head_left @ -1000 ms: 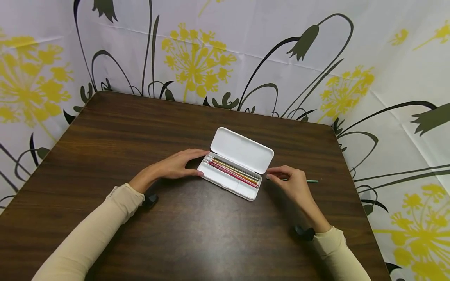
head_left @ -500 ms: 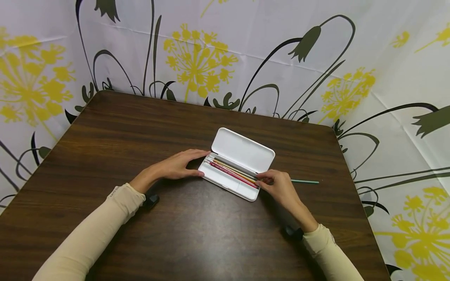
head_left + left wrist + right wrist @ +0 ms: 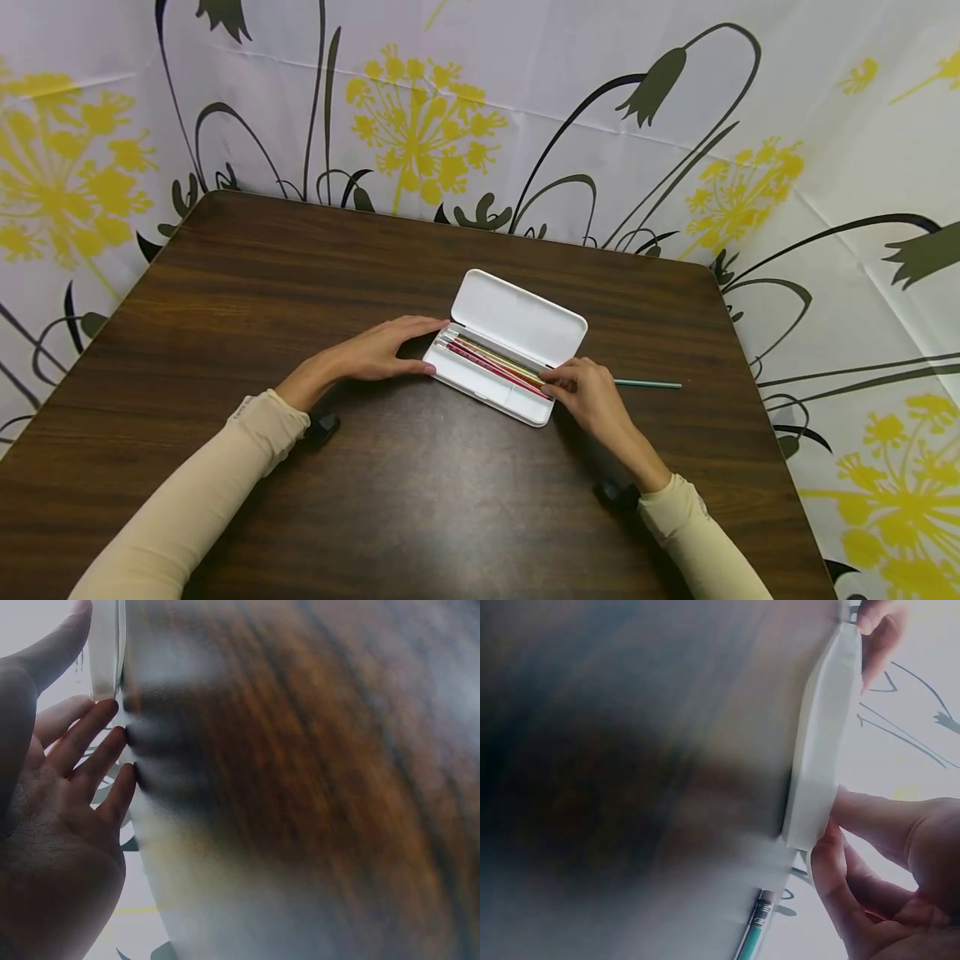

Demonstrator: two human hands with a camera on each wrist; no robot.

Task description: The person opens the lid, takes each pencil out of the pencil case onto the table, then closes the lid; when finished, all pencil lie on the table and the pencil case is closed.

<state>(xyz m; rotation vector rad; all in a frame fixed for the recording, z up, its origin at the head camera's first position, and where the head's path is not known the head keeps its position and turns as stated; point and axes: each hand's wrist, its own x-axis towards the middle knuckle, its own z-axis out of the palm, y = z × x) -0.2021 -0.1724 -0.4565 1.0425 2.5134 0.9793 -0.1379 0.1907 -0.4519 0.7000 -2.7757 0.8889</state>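
A white pencil case [image 3: 487, 400] lies with its lid raised on the brown table, several pencils [image 3: 495, 367] side by side inside, red and yellow ones among them. My left hand [image 3: 367, 352] touches the case's left end, thumb at the near edge and straight fingers at the far corner. At the right end, thumb and index finger of my right hand [image 3: 592, 396] pinch at the pencils' ends; the exact pencil is hidden by the fingers. The right wrist view shows those fingers over the case's end wall [image 3: 817, 765]. To the right lies a green pencil [image 3: 648, 384].
The dark wood table [image 3: 337, 500] reaches a patterned cloth [image 3: 562, 50] behind and to the right. The upright lid [image 3: 517, 318] stands behind the pencils. In the right wrist view the green pencil's eraser end [image 3: 765, 900] lies near the case.
My right hand has moved left from beside the green pencil to the pencils' ends in the case, leaving more of the green pencil in sight. My left hand stays at the case.
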